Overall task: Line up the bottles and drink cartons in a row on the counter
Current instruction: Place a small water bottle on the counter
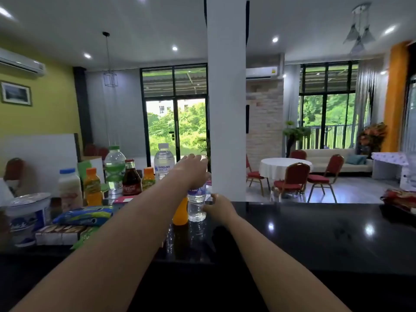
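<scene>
Water bottle (197, 208) gripped by right hand (217, 207); left hand (193, 170) above.

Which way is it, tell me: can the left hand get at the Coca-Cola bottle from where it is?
Probably yes. The left hand hangs open above the bottles, and the Coca-Cola bottle stands just to its left with its cap clear above.

You can read "SINGHA WATER" in blue on the label of the tall clear water bottle (164, 161) at the back. The dark cola bottle (131, 178) with the red cap shows the white "Coca-Cola" script on its red label. The green-capped bottle (115, 167) shows only "NA" at the label's edge. The small water bottle (197, 204) by your right hand (217, 208) has a purple label with white lettering too blurred to read. The other packs' print is unreadable.
</scene>
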### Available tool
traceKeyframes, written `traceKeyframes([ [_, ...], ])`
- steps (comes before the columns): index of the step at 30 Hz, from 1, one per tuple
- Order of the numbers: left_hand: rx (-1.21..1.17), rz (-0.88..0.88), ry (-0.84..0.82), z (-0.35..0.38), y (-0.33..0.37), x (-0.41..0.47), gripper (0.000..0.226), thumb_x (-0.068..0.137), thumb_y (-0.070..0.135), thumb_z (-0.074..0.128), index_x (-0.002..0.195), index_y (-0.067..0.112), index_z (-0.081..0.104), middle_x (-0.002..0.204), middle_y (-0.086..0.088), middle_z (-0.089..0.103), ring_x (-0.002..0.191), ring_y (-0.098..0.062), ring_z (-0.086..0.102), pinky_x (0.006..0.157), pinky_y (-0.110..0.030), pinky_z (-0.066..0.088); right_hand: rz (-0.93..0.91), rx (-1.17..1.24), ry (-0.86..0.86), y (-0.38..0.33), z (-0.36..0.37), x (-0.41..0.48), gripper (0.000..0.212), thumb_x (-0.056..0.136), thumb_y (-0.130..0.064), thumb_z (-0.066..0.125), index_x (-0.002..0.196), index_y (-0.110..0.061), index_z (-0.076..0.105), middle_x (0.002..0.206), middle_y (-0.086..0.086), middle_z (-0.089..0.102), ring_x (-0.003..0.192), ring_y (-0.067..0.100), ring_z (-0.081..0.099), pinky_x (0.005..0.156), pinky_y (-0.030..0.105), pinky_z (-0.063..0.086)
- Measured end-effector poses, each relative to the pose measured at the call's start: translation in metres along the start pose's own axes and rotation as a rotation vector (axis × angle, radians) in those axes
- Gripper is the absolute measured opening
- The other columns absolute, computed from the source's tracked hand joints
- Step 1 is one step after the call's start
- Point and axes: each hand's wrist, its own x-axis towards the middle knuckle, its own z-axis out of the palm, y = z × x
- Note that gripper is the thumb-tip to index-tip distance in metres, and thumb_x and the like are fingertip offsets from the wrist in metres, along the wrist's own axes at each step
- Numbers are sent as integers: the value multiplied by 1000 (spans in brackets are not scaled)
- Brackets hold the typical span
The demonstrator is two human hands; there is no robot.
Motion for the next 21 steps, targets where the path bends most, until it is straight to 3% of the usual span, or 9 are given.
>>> traceKeyframes([
  [3, 5, -49, -62, 6, 1, 15, 49, 99, 28, 36, 144, 8, 31, 146, -16, 40, 134, -32, 38, 108, -45, 37, -29, 31, -69, 5, 5, 14, 72, 86, -25, 71, 147, -11, 37, 137, 9, 58, 116, 22, 60, 88, 28, 48],
  [5, -3, -61, -96, 6, 2, 23, 42, 96, 17, 40, 136, 7, 42, 135, -15, 51, 123, -30, 49, 100, -44, 45, -40, 37, -120, 10, 10, 22, 70, 84, -25, 73, 144, -9, 42, 135, 9, 59, 115, 23, 61, 96, 34, 50],
  [11, -136, -81, -55, 0, -1, 35, 36, 88, 2, 45, 121, 4, 59, 123, -13, 62, 106, -26, 59, 83, -34, 49, -105, 65, -127, 25, 19, 33, 60, 77, -29, 78, 128, -10, 52, 124, 7, 62, 100, 16, 59, 83, 28, 47],
  [16, -316, -68, -38, -13, 3, 36, 39, 88, -3, 46, 120, 7, 65, 124, -10, 63, 111, -26, 58, 89, -34, 50, -104, 122, -83, 25, 14, 30, 48, 79, -23, 75, 121, -12, 56, 112, 4, 65, 96, 16, 60, 80, 27, 48],
  [21, -389, -53, -1, -22, 13, 44, 38, 87, -1, 47, 121, 7, 64, 126, -10, 61, 115, -26, 55, 96, -35, 46, -75, 146, -45, 25, -17, 19, 58, 82, -13, 71, 135, -12, 47, 129, 9, 61, 108, 21, 60, 93, 34, 50],
])
